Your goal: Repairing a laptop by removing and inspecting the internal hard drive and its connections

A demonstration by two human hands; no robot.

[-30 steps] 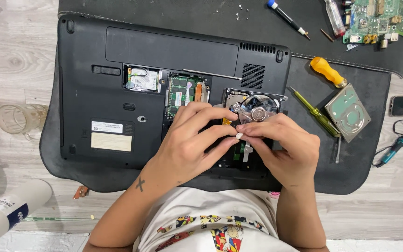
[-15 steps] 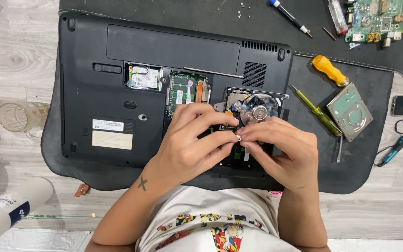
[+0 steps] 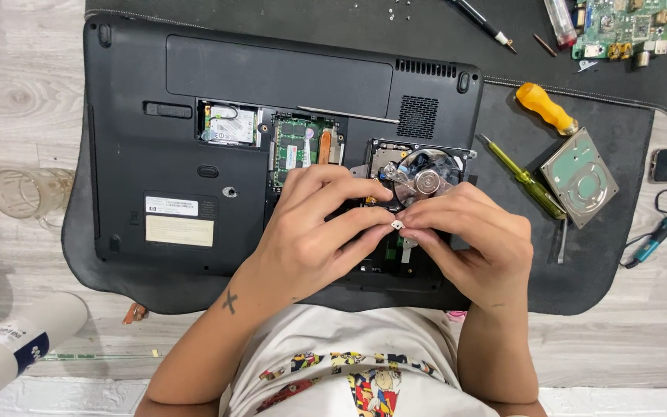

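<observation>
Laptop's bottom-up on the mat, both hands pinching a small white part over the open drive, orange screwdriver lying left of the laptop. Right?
Not quite. The orange screwdriver lies right of the laptop, not left, as the head view shows. The rest holds: the laptop is bottom-up on the mat, with the left hand and right hand pinching a small white part over the open drive.

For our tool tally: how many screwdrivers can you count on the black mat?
3: an orange-handled screwdriver right of the laptop, a yellow-green one below it, and a dark one at the top edge. Others may lie outside the picture.

Matt plastic laptop (image 3: pixel 194 116), prob. shiny-metal drive (image 3: pixel 426 174)
</observation>
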